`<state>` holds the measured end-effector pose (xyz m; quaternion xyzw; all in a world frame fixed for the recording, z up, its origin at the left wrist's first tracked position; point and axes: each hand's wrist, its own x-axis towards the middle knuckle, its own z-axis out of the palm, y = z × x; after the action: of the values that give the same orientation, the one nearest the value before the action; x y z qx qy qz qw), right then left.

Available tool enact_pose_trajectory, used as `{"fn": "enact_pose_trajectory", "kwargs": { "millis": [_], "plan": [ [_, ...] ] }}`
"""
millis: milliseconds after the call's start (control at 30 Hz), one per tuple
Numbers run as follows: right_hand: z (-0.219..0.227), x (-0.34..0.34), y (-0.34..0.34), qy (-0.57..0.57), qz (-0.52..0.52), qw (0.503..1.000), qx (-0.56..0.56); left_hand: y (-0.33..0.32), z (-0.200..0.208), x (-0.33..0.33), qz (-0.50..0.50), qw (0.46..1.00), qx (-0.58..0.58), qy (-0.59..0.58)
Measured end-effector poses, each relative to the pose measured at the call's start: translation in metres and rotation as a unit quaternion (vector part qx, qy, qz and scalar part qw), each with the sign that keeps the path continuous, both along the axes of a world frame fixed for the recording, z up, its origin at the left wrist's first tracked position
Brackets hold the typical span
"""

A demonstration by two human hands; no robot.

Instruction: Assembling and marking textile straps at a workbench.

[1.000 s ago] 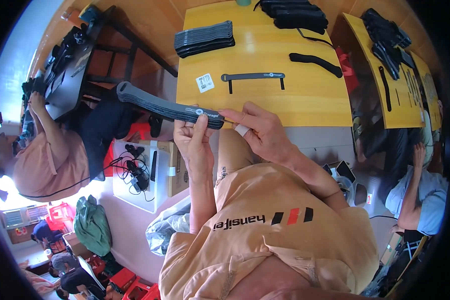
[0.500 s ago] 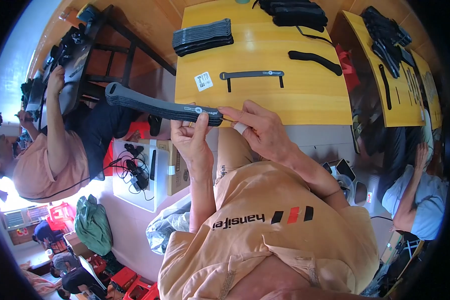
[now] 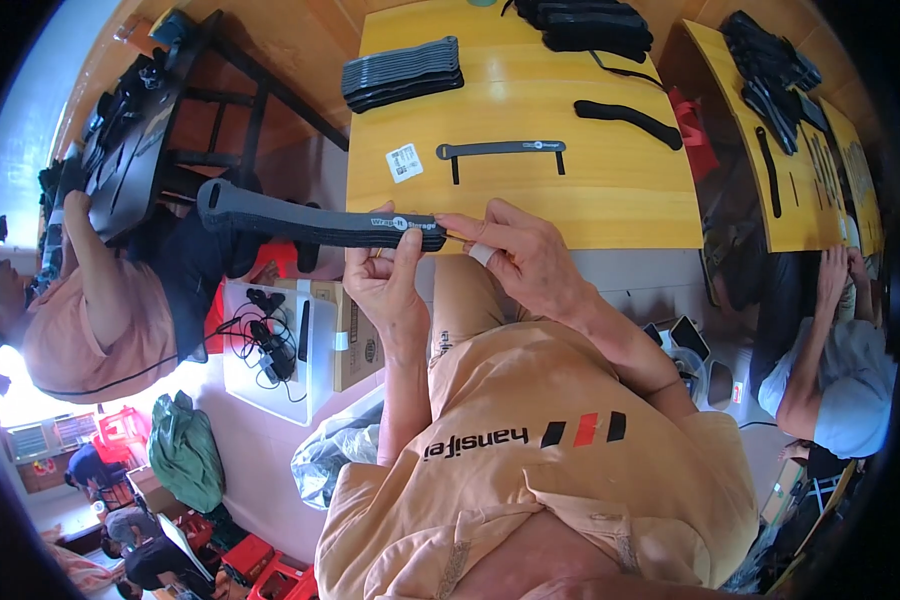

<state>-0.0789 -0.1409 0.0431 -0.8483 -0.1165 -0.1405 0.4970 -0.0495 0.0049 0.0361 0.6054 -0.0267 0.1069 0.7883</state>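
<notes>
My left hand is closed around the right part of a stack of dark grey hook-and-loop straps, thumb on top. The stack reaches out to the left, with a slot in the top strap's rounded end. At its right end, my right hand is closed in a pinch, with white tape round one finger. Its index fingertip touches the stack, and a thin brownish piece, too small to name, shows by the pinch. Beyond the hands, one grey strap with two short black tabs lies beside a white printed label on the yellow table.
A pile of grey straps lies at the table's far left, with black straps at far right and another black strap nearer. A white bin of cables stands low left. Co-workers sit on both sides.
The left end of the strap stack has moved slightly left and down. The left co-worker's arm has lowered, and the right co-worker's hands have come up to the neighbouring table's edge.
</notes>
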Motion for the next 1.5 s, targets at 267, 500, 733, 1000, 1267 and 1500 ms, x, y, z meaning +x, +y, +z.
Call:
{"fn": "enact_pose_trajectory", "kwargs": {
  "millis": [267,500,733,1000,1267,1500],
  "plan": [
    [-0.006,0.0,0.002,0.009,-0.044,0.999,0.027,-0.007,-0.004,-0.004,0.007,1.0,0.011,0.008],
    [-0.012,0.009,-0.004,0.047,0.019,0.987,0.15,-0.011,-0.005,-0.003,0.009,0.999,0.036,-0.021],
    [-0.001,-0.002,0.006,-0.005,-0.061,0.998,-0.011,-0.014,-0.005,-0.002,0.024,0.994,0.091,-0.062],
    [0.0,0.0,0.005,-0.067,-0.091,0.993,-0.045,-0.014,0.003,-0.001,-0.031,0.999,-0.016,0.0],
    [-0.016,0.014,0.001,-0.042,-0.012,0.994,0.1,-0.01,0.0,0.003,-0.048,0.997,-0.035,0.039],
    [0.001,0.0,0.005,-0.017,-0.071,0.997,-0.036,-0.008,-0.001,0.009,-0.083,0.995,-0.013,0.057]
  ]
}}
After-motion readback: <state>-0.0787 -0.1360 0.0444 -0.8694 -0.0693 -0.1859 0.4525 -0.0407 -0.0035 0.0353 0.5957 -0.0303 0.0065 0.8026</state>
